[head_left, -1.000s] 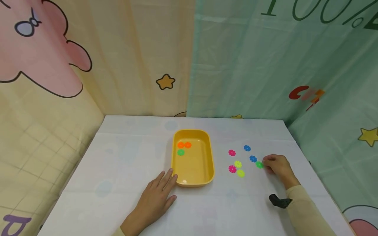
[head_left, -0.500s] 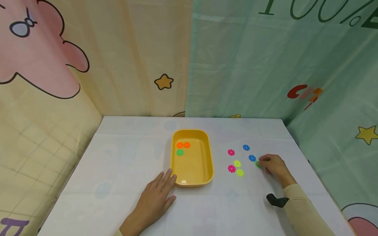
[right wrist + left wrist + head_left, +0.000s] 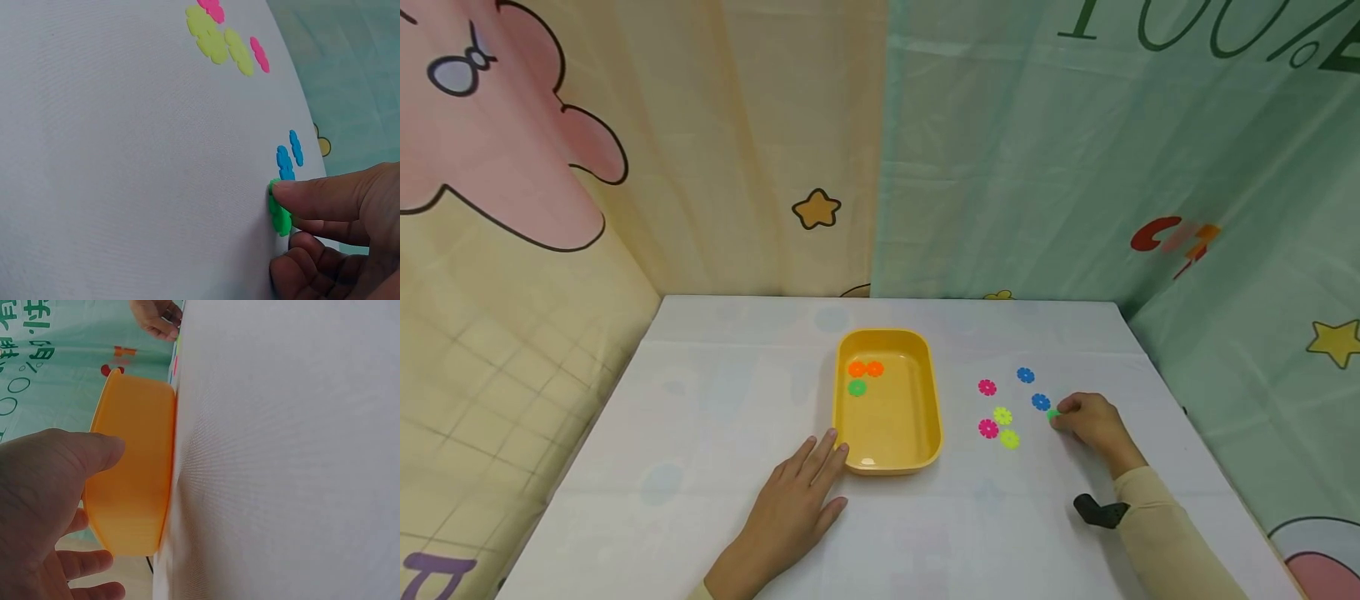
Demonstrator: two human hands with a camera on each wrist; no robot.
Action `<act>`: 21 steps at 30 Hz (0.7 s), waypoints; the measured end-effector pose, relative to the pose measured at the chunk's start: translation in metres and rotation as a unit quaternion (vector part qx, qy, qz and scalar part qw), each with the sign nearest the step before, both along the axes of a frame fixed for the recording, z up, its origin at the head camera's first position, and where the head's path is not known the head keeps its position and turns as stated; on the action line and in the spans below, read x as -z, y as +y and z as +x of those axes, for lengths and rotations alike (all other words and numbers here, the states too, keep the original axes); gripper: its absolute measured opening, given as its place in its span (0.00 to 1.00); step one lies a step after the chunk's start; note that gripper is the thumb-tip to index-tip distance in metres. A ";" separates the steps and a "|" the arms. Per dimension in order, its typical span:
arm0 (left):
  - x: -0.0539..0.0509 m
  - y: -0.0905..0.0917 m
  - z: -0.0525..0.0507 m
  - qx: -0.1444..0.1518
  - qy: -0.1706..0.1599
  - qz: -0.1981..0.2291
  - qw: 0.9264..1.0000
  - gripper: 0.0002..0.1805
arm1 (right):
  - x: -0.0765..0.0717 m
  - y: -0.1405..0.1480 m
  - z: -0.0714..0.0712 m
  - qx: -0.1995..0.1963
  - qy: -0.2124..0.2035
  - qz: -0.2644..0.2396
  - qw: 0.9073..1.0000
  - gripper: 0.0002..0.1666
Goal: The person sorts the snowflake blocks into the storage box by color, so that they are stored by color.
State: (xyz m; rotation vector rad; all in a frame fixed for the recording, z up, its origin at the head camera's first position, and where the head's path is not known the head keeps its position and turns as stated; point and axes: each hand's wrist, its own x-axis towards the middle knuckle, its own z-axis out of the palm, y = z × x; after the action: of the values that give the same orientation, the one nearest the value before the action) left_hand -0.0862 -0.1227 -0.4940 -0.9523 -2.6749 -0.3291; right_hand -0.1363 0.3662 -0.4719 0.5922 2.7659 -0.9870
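Two hands: left hand (image 3: 792,502) straight-fingered at yellow tray (image 3: 906,433), right hand (image 3: 1097,427) pinching green flower disc (image 3: 280,219).
Left fingertips touch tray's near-left edge; light contact should do. Inside: orange discs (image 3: 857,368), another green one (image 3: 857,388). Right of tray, on tabletop (image 3: 970,533): pink discs (image 3: 987,387), yellow discs (image 3: 1002,415), blue discs (image 3: 1041,402). Thumb-and-forefinger pinch sits just beside nearer blue; keep it on the rim, clear of blue. Can't tell if lifted.

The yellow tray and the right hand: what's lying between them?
In the head view, two pink pieces, two lime-yellow pieces and two blue pieces lie between the tray and the right hand, which touches a green piece.
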 end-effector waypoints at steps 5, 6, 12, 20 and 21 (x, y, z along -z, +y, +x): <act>0.001 0.000 -0.001 0.000 0.002 0.001 1.000 0.43 | 0.002 0.002 -0.001 0.000 -0.004 0.003 1.000 0.16; 0.001 0.000 -0.001 0.000 0.003 0.001 1.000 0.42 | 0.003 0.002 -0.001 0.001 -0.005 0.002 1.000 0.16; 0.001 0.000 -0.001 0.000 0.001 0.005 1.000 0.42 | 0.002 0.003 -0.002 0.003 -0.009 -0.004 1.000 0.15; 0.001 0.000 0.000 -0.001 -0.008 0.002 1.000 0.42 | 0.003 0.006 -0.001 0.026 -0.009 -0.087 0.996 0.12; 0.001 0.000 0.000 -0.001 -0.007 0.002 1.000 0.42 | 0.003 0.006 -0.001 0.028 -0.008 -0.110 0.993 0.12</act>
State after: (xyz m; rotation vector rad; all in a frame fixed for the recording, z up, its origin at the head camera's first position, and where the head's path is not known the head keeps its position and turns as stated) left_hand -0.0865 -0.1225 -0.4947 -0.9503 -2.6867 -0.3437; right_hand -0.1372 0.3724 -0.4745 0.6425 2.5906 -1.2725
